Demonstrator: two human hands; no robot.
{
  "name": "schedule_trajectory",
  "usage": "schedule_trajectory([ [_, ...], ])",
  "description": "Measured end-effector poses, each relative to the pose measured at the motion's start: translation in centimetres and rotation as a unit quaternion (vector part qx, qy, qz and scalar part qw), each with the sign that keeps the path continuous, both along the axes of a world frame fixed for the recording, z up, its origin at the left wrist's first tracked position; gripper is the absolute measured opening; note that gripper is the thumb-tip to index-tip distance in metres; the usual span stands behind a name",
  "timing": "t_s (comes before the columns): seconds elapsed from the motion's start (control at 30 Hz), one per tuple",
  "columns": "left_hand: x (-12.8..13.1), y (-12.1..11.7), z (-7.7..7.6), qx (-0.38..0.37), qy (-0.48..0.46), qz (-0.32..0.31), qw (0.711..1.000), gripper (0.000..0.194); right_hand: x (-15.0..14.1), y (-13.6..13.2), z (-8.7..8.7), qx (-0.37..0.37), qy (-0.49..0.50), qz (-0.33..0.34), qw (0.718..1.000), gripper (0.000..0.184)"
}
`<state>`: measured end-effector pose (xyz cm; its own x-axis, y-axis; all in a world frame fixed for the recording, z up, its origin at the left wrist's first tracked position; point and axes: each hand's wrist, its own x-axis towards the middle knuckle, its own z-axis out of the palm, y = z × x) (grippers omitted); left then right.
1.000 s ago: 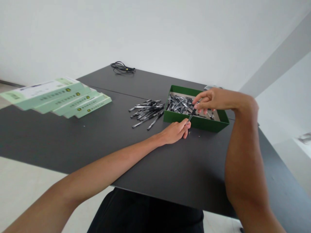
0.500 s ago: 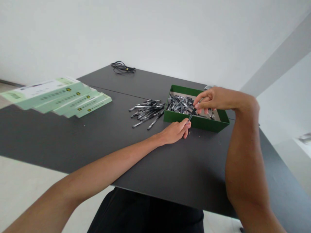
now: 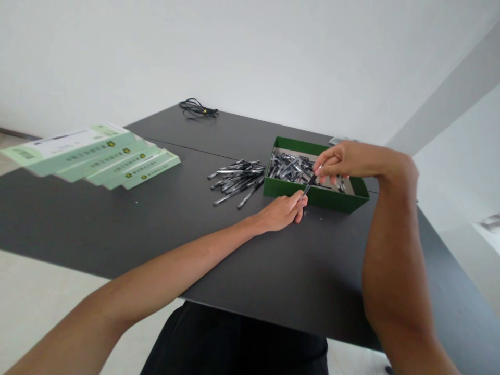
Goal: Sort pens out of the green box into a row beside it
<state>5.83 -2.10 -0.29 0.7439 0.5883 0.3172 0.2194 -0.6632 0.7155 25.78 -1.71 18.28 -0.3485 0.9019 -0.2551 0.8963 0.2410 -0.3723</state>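
- Pen [image 3: 310,183]: slim, with a dark upper part and a clearer lower part; slanted, top leaning right, its lower end in the left hand [image 3: 286,211] and its upper end at the right hand's [image 3: 339,159] fingertips, before the box's near wall.
- Box [image 3: 332,201]: green, open-topped, pale inside, upright.
- Loose pens [image 3: 288,167]: black and clear, jumbled in the box.
- Pile [image 3: 237,178]: similar pens, loosely heaped just left of the box.
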Motion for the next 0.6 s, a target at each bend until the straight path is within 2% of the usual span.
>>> schedule_trajectory([
  [0.13, 0.0, -0.1, 0.2, -0.001, 0.010, 0.003, 1.000, 0.022, -0.2, 0.6, -0.1, -0.016, -0.013, -0.006, 1.000, 0.034],
  [0.3, 0.2, -0.2, 0.2, 0.003, 0.014, 0.006, 1.000, 0.025, -0.9, 1.2, -0.3, 0.010, -0.059, -0.036, 0.998, 0.042],
  [0.47, 0.1, -0.2, 0.2, -0.005, 0.003, 0.009, 1.000, 0.024, -0.8, 0.5, -0.1, 0.004, -0.008, 0.003, 1.000, 0.042],
  [0.6, 0.1, -0.2, 0.2, -0.004, 0.005, 0.010, 1.000, 0.024, -0.3, 0.0, 0.1, -0.001, 0.007, 0.011, 1.000, 0.036],
])
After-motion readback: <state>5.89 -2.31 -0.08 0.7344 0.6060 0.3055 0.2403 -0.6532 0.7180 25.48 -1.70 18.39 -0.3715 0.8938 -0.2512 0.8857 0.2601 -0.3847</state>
